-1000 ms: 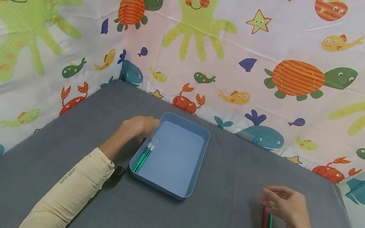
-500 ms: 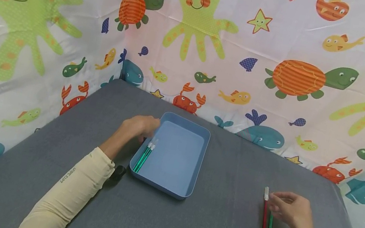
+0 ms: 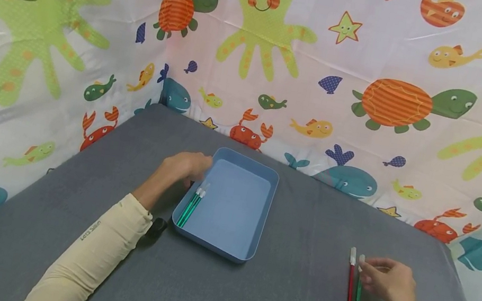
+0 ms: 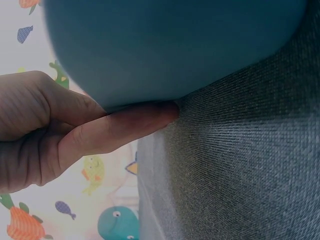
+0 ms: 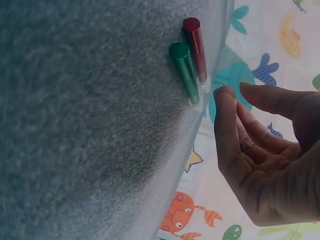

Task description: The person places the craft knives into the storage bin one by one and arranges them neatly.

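At its left wall, a blue tray (image 3: 230, 213) is gripped by my left hand (image 3: 185, 165). In the left wrist view, the fingers (image 4: 125, 127) lie along the tray's underside edge; part of the grip is hidden. Two green markers (image 3: 190, 209) with whitish ends lie inside, along the tray's left side. On the right of the table, a red marker (image 3: 351, 280) and a green marker (image 3: 358, 295) lie side by side. My right hand (image 3: 387, 281) hovers by the green marker's white end. The right wrist view shows its thumb and bent forefinger apart, holding nothing.
A grey cloth (image 3: 294, 289) covers the table. Behind and on both sides hangs a curtain (image 3: 307, 49) printed with sea animals. A black object (image 3: 156, 227) sits beneath my left wrist, near the tray's lower left corner.
My right hand has moved right, off the red marker's white end, and the green marker's white end now shows beside the fingertips. The left hand and tray have stayed put.
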`<state>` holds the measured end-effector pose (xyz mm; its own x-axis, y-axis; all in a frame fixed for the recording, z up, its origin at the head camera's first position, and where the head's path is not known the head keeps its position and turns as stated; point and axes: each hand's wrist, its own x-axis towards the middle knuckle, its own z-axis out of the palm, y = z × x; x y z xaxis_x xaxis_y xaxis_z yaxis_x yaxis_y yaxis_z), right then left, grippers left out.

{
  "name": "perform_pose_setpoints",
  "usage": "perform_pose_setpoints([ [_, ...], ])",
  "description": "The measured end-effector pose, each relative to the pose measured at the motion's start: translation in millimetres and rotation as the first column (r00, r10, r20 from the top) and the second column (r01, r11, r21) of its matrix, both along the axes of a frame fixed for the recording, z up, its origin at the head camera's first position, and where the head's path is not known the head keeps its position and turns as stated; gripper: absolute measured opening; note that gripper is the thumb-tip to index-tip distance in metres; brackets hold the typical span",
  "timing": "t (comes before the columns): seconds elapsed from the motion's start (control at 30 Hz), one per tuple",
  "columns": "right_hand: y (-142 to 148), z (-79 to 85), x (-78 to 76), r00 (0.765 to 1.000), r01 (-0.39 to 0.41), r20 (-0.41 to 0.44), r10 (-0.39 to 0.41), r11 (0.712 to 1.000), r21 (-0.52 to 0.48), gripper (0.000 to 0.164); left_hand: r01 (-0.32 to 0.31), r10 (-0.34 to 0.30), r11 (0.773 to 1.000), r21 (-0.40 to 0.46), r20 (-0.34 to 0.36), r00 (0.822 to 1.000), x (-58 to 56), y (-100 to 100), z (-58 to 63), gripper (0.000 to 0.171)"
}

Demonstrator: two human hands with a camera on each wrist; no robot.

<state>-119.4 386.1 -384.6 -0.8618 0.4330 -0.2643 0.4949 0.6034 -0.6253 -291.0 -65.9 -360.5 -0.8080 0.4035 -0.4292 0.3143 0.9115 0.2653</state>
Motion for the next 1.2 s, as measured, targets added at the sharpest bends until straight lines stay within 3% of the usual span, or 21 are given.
perform_pose_setpoints([
  [0.67,3,-13.1,-0.9,0.996,0.03,0.078,-0.037,0.995,0.091,0.039,0.009,-0.009,1.0,-0.02,-0.001,1.0,-0.3,1,2.2,0.047],
  [1.2,5,-18.6,-1.6,0.99,-0.026,0.14,0.014,0.996,0.086,0.038,0.01,-0.009,1.0,-0.011,0.008,1.0,-2.7,0,0.0,0.047],
])
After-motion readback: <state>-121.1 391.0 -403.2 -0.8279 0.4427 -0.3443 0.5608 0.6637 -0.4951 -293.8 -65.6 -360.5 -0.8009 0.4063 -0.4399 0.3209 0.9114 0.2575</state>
